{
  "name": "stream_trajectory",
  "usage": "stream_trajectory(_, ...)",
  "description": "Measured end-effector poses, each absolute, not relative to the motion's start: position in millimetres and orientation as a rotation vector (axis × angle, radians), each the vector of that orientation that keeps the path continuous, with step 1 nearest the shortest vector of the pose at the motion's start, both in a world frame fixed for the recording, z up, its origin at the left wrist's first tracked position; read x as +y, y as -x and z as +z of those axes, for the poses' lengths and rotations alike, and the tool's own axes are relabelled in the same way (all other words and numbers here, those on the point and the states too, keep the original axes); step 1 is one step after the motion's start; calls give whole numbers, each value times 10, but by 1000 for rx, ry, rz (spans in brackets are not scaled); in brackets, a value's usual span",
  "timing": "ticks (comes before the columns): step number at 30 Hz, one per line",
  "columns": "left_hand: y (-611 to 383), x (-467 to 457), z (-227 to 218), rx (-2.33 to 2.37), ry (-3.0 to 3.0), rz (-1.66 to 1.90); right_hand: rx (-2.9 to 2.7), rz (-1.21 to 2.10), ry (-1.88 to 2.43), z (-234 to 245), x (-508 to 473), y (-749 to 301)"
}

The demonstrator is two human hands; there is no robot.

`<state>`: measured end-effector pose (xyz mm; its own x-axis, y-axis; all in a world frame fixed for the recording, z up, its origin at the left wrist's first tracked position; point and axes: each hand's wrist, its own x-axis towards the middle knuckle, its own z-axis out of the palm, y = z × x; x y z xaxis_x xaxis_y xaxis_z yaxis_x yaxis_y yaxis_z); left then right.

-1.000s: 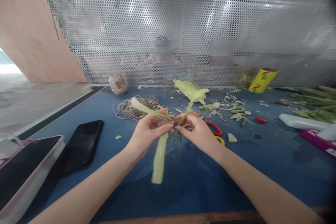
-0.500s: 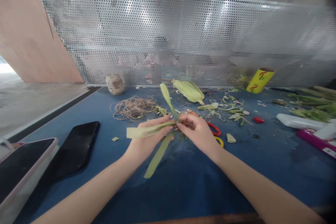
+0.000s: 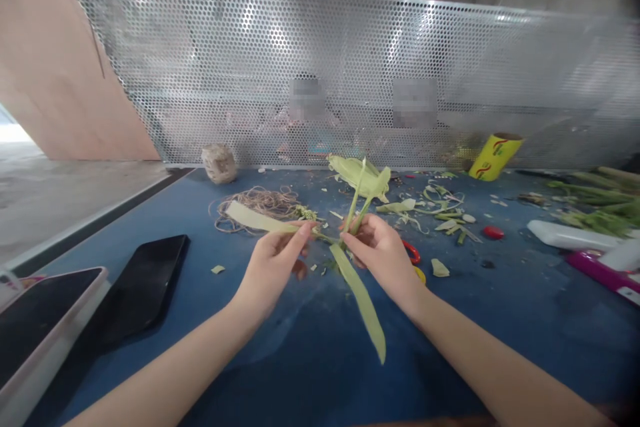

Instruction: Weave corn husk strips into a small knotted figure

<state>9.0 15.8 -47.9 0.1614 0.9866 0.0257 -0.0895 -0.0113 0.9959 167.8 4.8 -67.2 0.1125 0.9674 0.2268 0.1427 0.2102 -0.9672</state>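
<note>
My left hand (image 3: 277, 257) pinches one pale green corn husk strip (image 3: 260, 219) between thumb and fingers; its broad end points left. My right hand (image 3: 377, 243) grips the point where several strips come together. Two green strips (image 3: 364, 200) stand up from these fingers, and another long strip (image 3: 365, 307) hangs down toward me. What lies inside my right fingers is hidden. Just beyond is a corn cob in its husk (image 3: 350, 170). Scissors with a red handle (image 3: 412, 252) lie partly behind my right hand.
A tangle of twine (image 3: 260, 203) lies behind my left hand. Two phones (image 3: 145, 280) rest at left. Plant scraps (image 3: 445, 210), a yellow roll (image 3: 495, 157) and a purple-and-white tool (image 3: 607, 267) are at right. A perforated metal screen (image 3: 350, 73) borders the back; people sit behind it.
My left hand has drawn away from my right, pulling a strip out leftward. The hanging strip has swung from lower left to lower right. Two strips now stand above my right hand.
</note>
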Motion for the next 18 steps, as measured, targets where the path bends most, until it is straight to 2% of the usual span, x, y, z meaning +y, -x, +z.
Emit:
stream_trajectory(8,-137,100,-522,902,-1193,716,-1346,1019,1044,-639,-38,-1587)
stream_trajectory(18,-115,117,-535,890,-975,705,-1206,1090,1104,-665,5,-1630)
